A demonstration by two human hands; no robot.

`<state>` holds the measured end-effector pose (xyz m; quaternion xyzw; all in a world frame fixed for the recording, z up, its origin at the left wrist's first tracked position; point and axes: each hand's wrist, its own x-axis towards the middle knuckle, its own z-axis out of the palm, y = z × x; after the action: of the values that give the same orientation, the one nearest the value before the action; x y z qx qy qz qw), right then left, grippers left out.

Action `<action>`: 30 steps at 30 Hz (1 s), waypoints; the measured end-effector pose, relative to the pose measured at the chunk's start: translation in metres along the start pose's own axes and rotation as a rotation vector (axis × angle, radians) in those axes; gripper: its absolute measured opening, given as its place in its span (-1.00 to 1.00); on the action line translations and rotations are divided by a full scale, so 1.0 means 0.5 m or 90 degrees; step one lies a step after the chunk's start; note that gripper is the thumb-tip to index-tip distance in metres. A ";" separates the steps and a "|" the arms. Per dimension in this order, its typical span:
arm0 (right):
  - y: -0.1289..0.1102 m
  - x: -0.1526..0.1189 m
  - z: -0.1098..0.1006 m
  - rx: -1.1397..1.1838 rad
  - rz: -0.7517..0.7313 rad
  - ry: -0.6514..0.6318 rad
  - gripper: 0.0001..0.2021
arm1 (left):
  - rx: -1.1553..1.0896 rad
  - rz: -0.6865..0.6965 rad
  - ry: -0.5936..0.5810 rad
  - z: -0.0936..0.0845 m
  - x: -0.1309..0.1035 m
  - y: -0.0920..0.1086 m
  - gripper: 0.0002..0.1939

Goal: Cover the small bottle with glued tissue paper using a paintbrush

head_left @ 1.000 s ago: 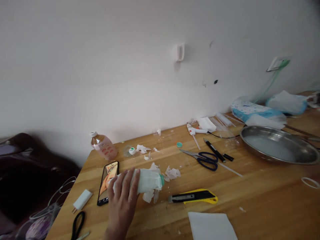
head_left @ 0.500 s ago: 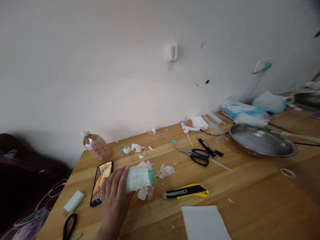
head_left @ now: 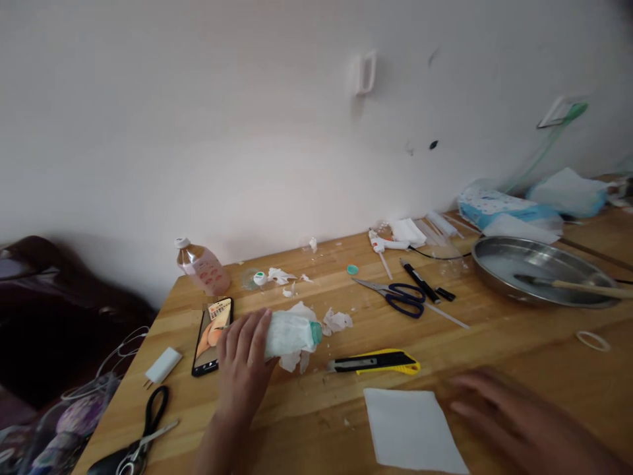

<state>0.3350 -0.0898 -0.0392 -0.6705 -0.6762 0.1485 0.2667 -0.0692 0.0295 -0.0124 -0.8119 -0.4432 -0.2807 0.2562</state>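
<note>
My left hand (head_left: 247, 363) is closed around a small bottle (head_left: 291, 333) covered in white tissue, held on its side with its green neck end pointing right. Torn bits of tissue (head_left: 337, 321) lie beside it. My right hand (head_left: 514, 415) is blurred at the lower right, fingers apart and nothing visible in them. It is just right of a folded white tissue (head_left: 413, 425) on the wooden table. A yellow and black utility knife (head_left: 376, 361) rests between the bottle and that tissue.
Behind the knife lie blue-handled scissors (head_left: 398, 298), a black pen (head_left: 420, 280) and a glue gun (head_left: 388, 244). A metal pan (head_left: 524, 297) with a brush in it stands right. Leftward are a phone (head_left: 213, 336), a pink bottle (head_left: 204, 267) and a white charger (head_left: 164, 365).
My right hand has come into view from the lower right. The brush in the pan now shows its bristle end lower down. My left hand still holds the bottle; the view has shifted.
</note>
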 end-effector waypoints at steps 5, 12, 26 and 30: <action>-0.054 0.032 0.057 0.023 0.003 -0.227 -0.80 | -0.022 -0.013 0.003 -0.001 0.003 0.010 -0.30; -0.076 0.057 0.039 0.050 -0.033 -0.307 -0.84 | -0.038 -0.044 -0.001 0.000 0.000 0.016 -0.30; -0.050 0.024 0.052 0.010 0.026 -0.297 -0.88 | -0.059 -0.049 -0.013 0.004 -0.001 0.019 -0.30; -0.062 0.028 0.041 -0.028 -0.073 -0.237 -0.81 | -0.058 -0.046 -0.017 0.003 0.000 0.020 -0.28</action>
<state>0.2984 -0.0746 -0.0366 -0.5973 -0.7542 0.2397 0.1303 -0.0604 0.0257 -0.0152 -0.8098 -0.4623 -0.2989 0.2031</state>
